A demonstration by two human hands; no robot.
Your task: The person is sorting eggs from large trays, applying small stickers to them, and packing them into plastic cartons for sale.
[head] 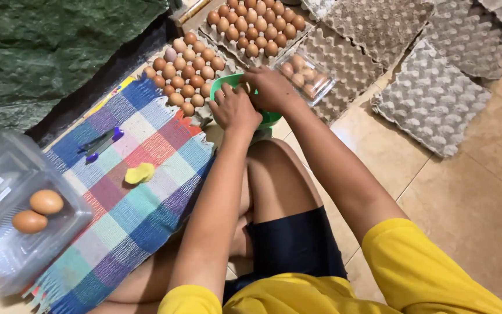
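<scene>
You are working with both hands over a green bowl [269, 118], the landmark for every position given here. Your left hand [235, 108] is resting on the bowl's near-left rim with fingers curled, and your right hand [271, 88] is reaching across the far rim with fingers bent downward; whether either hand is closing on an egg inside the bowl cannot be told, since the palms are hiding the contents. Just beyond the bowl to its right, a clear plastic egg box [305, 75] is lying shut with several brown eggs inside. To the far left of the bowl, a grey pulp tray of brown eggs [186, 71] is touching the edge of a checked cloth [140, 197]; a second full tray [255, 24] is lying farther away behind the bowl, and empty pulp trays [431, 96] are spreading well to its right. Judging by appearance, the eggs are light, smooth and brittle, so you are best cradling each around its middle with fingertip pads, not squeezing the ends. The bowl seems thin, light and prone to sliding on the tile, so steadying its rim is advisable.
</scene>
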